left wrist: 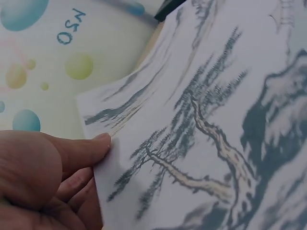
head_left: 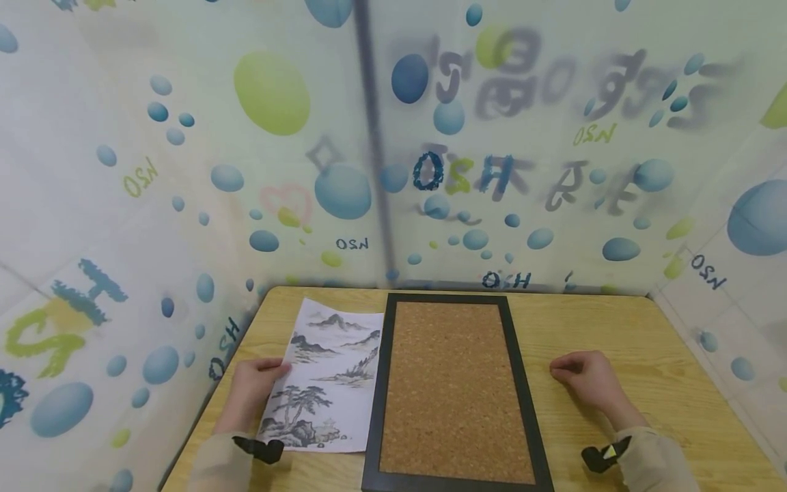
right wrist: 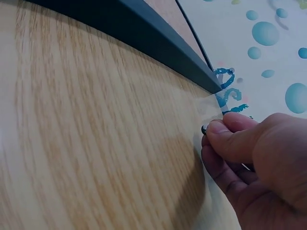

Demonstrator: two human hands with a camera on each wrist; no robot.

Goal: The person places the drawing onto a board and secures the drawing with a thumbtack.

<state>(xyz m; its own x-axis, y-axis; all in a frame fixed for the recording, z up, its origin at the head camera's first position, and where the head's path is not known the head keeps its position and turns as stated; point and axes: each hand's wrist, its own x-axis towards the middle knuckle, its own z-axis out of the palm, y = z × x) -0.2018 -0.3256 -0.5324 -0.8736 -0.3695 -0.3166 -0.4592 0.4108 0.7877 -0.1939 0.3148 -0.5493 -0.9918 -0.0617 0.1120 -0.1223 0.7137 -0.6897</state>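
Note:
My left hand (head_left: 253, 384) pinches the left edge of a white paper sheet (head_left: 328, 379) printed with an ink landscape of mountains and pines. In the left wrist view the thumb (left wrist: 91, 151) lies on the face of the sheet, which bends upward there. Right of the paper lies a corkboard (head_left: 451, 389) in a black frame. Beyond its right side, my right hand (head_left: 590, 379) is held over the table, thumb and fingertips together. The right wrist view shows a tiny dark, shiny piece (right wrist: 204, 129) between them, mostly covered, its kind unclear.
The wooden table (head_left: 670, 410) carries the board and paper. Pale wall panels with blue and green dots (head_left: 270, 92) close it in at the back and both sides. Each wrist wears a black strap device (head_left: 605, 456).

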